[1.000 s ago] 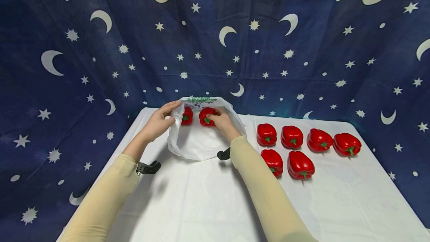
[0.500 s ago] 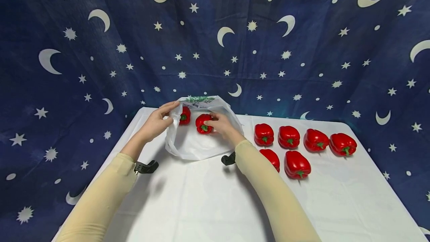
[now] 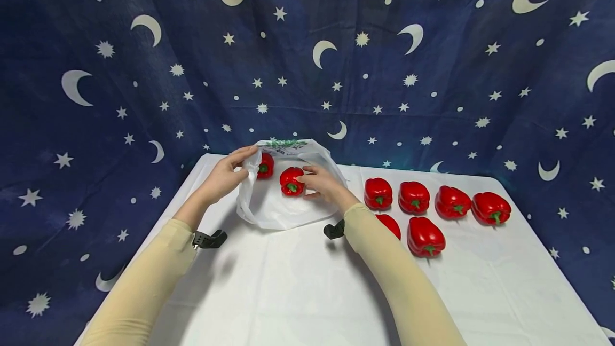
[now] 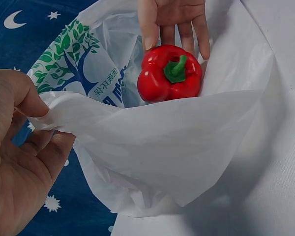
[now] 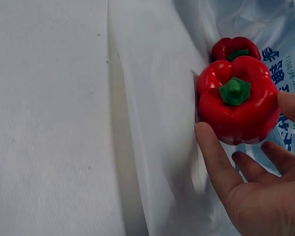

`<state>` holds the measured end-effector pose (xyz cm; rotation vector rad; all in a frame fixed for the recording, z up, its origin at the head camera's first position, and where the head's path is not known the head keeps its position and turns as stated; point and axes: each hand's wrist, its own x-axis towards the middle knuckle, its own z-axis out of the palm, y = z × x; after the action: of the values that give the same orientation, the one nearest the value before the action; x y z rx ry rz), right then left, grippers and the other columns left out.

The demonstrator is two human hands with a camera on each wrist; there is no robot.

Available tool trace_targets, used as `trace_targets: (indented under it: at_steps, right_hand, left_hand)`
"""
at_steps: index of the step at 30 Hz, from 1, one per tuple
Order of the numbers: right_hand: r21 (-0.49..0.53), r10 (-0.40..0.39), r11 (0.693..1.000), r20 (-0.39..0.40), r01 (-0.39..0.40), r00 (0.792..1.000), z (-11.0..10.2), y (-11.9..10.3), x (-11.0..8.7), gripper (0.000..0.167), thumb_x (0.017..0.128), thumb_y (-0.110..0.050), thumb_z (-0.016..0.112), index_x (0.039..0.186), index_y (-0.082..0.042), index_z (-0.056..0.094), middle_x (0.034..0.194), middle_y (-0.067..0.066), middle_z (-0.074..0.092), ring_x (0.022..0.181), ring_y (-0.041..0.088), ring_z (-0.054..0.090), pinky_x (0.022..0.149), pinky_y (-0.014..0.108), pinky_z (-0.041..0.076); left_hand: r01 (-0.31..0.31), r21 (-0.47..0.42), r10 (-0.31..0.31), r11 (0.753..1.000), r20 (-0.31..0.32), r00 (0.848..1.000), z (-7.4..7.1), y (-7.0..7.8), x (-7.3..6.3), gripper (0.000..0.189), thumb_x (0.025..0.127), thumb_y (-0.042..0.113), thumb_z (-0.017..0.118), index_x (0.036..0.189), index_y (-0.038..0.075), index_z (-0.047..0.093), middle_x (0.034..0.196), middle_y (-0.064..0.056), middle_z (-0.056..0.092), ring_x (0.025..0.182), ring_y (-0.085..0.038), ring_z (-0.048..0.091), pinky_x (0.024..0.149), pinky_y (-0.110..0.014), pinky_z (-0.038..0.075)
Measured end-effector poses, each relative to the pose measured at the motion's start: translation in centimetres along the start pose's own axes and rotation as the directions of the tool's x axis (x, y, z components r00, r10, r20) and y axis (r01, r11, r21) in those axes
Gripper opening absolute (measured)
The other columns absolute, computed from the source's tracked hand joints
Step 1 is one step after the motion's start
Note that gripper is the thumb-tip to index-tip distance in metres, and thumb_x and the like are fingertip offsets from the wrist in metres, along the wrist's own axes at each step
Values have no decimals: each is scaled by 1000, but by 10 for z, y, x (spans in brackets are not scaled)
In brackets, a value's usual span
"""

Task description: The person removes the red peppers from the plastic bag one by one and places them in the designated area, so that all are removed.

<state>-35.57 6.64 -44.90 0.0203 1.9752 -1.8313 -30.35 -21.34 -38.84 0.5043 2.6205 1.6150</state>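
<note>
A white plastic bag [image 3: 281, 217] with a green tree print lies with its mouth facing me. My left hand [image 3: 223, 178] pinches the left side of its rim between thumb and fingers, as the left wrist view shows. Inside the bag, a red bell pepper [image 3: 290, 181] with a green stem sits by my right hand [image 3: 328, 186]. In the right wrist view the fingers are spread around that pepper, the thumb at its side and the index fingertip at its lower edge. A second bell pepper [image 5: 236, 47] rests deeper in the bag, partly hidden by the first.
Several more red bell peppers [image 3: 426, 236] stand on the white table [image 3: 288, 287] to the right of the bag, one of them partly covered by my right sleeve [image 3: 384, 260]. Behind the table hangs a dark blue curtain [image 3: 288, 41] with moons and stars.
The pepper at my right hand has come lower in the bag, toward its opening. My right hand has loosened from it and shifted a little right. The left hand keeps its hold.
</note>
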Motion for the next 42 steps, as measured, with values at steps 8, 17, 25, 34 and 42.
trace_targets:
  at_steps: [8, 17, 25, 34, 42]
  right_hand:
    - [13, -46, 999, 25, 45, 999, 6, 4, 3, 81, 91, -14, 75, 160, -9, 33, 156, 17, 36, 134, 35, 47, 96, 53, 52]
    - [45, -49, 998, 26, 48, 998, 11, 4, 3, 84, 89, -8, 77, 160, -9, 33, 156, 17, 37, 132, 36, 47, 96, 53, 52]
    - [47, -78, 996, 10, 77, 997, 13, 7, 5, 82, 87, -3, 78, 158, -9, 38, 159, 16, 33, 132, 37, 48, 91, 50, 55]
    - [7, -133, 991, 4, 133, 991, 12, 7, 0, 80, 87, -2, 77, 157, -7, 40, 160, 16, 34, 131, 38, 50, 90, 48, 56]
    - [-52, -150, 987, 38, 152, 988, 7, -1, -14, 79, 89, -4, 76, 158, -9, 38, 160, 17, 33, 131, 40, 51, 93, 55, 52]
  left_hand:
    - [-14, 9, 14, 1000, -1, 1000, 0, -2, 1, 59, 97, 0, 50, 155, 10, 46, 163, -5, 33, 148, -31, 32, 116, -50, 31]
    - [-6, 14, 6, 1000, -4, 1000, 0, -2, 0, 60, 97, 0, 49, 155, 10, 46, 164, -5, 33, 148, -33, 31, 115, -51, 33]
    - [-6, 9, 6, 1000, -4, 1000, 3, -2, 1, 58, 98, 1, 49, 155, 10, 46, 164, -5, 33, 149, -32, 30, 116, -50, 31]
    - [-13, 14, 13, 1000, 6, 1000, 5, -3, 1, 58, 98, 0, 49, 156, 8, 44, 164, -6, 32, 148, -33, 31, 116, -50, 31]
    - [-6, 16, 6, 1000, 4, 1000, 4, -1, -1, 59, 98, 1, 49, 156, 10, 45, 164, -4, 32, 145, -35, 35, 113, -51, 35]
